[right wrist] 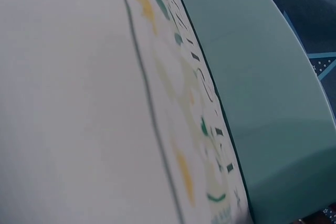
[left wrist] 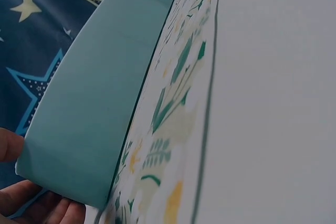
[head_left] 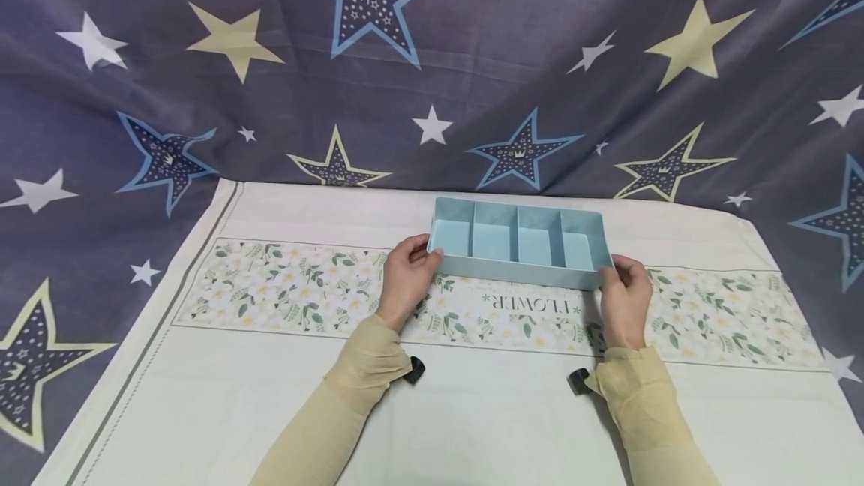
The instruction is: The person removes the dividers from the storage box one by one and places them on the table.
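Note:
A light blue divided box [head_left: 513,270], split into several compartments by upright walls, is on the far part of the table. At its left end the left hand [head_left: 407,280] grips the near corner, thumb against the front and fingers around the side. My right hand [head_left: 624,302] holds the opposite near corner in the same way. In the left wrist view, the box's long wall [left wrist: 94,87] runs from the left hand [left wrist: 39,200] to fingertips at the top. The right wrist view shows the same wall [right wrist: 262,93], with the right hand almost wholly out of sight.
A white tablecloth [head_left: 472,411] with a floral band [head_left: 290,283] and the word FLOWER covers the table. Behind and beside it hangs a dark star-patterned curtain [head_left: 378,96]. Small black pieces [head_left: 579,381] show at both sleeve cuffs.

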Motion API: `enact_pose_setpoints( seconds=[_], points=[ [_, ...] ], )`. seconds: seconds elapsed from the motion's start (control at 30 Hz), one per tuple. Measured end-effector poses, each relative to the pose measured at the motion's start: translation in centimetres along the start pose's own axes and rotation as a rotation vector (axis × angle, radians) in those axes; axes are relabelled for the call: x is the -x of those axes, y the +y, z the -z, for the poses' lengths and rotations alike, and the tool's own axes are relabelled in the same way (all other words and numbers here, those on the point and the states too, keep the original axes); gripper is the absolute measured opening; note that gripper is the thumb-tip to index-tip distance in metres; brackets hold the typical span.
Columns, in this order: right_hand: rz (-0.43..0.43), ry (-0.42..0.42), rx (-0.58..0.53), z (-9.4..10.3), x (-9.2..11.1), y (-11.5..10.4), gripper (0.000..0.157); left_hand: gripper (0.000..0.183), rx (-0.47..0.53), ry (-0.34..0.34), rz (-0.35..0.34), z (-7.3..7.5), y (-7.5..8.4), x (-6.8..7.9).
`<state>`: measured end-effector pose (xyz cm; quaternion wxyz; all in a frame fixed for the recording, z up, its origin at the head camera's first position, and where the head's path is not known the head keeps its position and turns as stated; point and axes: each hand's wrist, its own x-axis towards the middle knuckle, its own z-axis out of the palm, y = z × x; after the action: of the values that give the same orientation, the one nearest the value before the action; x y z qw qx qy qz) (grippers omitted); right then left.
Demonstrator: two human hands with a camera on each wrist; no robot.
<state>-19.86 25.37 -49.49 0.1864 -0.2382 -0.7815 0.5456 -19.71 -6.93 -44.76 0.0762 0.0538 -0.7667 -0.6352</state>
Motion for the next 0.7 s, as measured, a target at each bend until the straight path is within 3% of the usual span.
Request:
enact_pose_setpoints(
  seconds=[0.3, 0.7],
  points=[
    [0.039, -0.011, -0.027, -0.9, -0.2, 1.4, 0.031, 0.042, -0.025, 0.022, 0.029, 0.9, -0.4, 0.2],
    [0.066, -0.028, -0.025, -1.5, 0.4, 1.2, 0.03, 0.04, -0.027, 0.046, 0.007, 1.7, -0.3, 0.6]
  ],
)
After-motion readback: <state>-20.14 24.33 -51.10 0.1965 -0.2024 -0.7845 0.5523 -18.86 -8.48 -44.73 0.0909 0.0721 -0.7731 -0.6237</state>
